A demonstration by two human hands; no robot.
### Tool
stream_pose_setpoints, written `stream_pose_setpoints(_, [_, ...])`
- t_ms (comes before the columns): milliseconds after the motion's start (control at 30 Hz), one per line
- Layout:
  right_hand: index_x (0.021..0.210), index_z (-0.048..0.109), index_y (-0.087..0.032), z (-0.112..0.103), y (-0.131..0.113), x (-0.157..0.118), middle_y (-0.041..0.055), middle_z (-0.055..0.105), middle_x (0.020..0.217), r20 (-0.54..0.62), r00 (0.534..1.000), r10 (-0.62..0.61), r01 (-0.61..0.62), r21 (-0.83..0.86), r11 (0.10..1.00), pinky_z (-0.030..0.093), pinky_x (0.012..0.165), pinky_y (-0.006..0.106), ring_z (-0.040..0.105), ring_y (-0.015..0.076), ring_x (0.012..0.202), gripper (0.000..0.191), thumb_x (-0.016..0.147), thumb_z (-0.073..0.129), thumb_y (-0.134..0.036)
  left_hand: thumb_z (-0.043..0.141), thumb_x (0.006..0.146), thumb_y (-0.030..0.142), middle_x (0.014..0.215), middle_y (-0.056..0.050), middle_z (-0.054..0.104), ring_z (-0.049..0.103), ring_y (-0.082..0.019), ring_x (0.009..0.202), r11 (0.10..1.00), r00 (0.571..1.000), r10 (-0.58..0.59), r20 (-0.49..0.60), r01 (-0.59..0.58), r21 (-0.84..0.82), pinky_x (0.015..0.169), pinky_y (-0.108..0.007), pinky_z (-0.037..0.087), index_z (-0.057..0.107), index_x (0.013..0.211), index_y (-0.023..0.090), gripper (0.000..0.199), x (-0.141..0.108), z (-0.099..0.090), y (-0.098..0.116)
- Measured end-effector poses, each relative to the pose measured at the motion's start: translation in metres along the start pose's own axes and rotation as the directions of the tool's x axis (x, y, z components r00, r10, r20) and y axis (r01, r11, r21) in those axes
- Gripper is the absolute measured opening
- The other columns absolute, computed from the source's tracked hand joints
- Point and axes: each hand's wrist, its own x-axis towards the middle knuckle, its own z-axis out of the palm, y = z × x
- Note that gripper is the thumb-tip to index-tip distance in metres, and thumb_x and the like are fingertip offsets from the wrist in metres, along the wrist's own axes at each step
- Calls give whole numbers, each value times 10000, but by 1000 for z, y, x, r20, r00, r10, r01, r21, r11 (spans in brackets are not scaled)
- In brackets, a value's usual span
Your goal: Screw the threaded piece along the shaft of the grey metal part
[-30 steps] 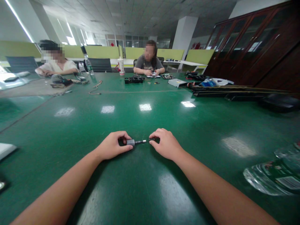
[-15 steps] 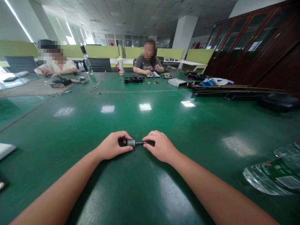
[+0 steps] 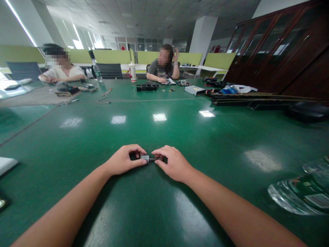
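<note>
Just above the green table, near the middle of the head view, I hold a small part between my two hands: a grey metal cylinder (image 3: pixel 145 158) with a thin dark shaft (image 3: pixel 153 159) sticking out to the right. My left hand (image 3: pixel 123 159) is closed, with thumb and fingers pinching the cylinder from the left. From the right, my right hand (image 3: pixel 173 162) is closed in a pinch around the shaft, fingertips close to the cylinder. The shaft's far end partly shows inside the right hand's curl.
On the green table (image 3: pixel 133 127), a clear bottle (image 3: pixel 300 193) lies at the right. A white object (image 3: pixel 6 164) sits at the left edge. Black parts (image 3: pixel 146 87), a cable (image 3: pixel 104 96) and long dark bars (image 3: pixel 239 99) lie farther back. Two people sit across.
My right hand has slid left along the shaft, nearer the cylinder. The left hand barely moved, and the cylinder shifted slightly right. Across the table, one person has raised a hand beside the head.
</note>
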Motion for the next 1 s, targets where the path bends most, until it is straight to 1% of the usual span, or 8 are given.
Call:
stream_pose_setpoints(100, [1091,692,-220,0,-1,0,32,737,964,9,1000,-4,4,-2,1000,443,833,340,610,185,897,283,829,682,-115,734,772,378,863,-26,691,634,-188,817,1000,1000,-10,11,10,21,779,-300,491,709,1028,181,324,0,0,0])
stream_pose_setpoints(333, [1062,705,-211,1,-1,0,39,735,1010,21,1000,-18,18,0,1000,445,867,354,606,195,947,240,849,652,-116,757,749,372,882,-26,697,629,-188,820,1000,1000,9,18,-9,21,769,-290,488,712,985,188,303,-1,-1,0])
stream_pose_setpoints(667, [1036,727,-227,3,-1,1,31,721,989,45,998,-42,42,-11,999,426,851,350,594,195,933,205,838,712,-179,724,783,360,891,-31,694,627,-191,825,999,1000,18,21,-19,44,771,-291,480,706,976,180,264,0,0,0])
stream_pose_setpoints(1000, [996,733,-211,3,1,2,29,717,953,43,999,-31,31,-5,999,422,830,336,580,184,898,167,844,698,-151,729,785,357,882,-25,687,624,-185,816,998,1000,25,17,-26,51,762,-285,475,706,970,177,259,-1,1,0])
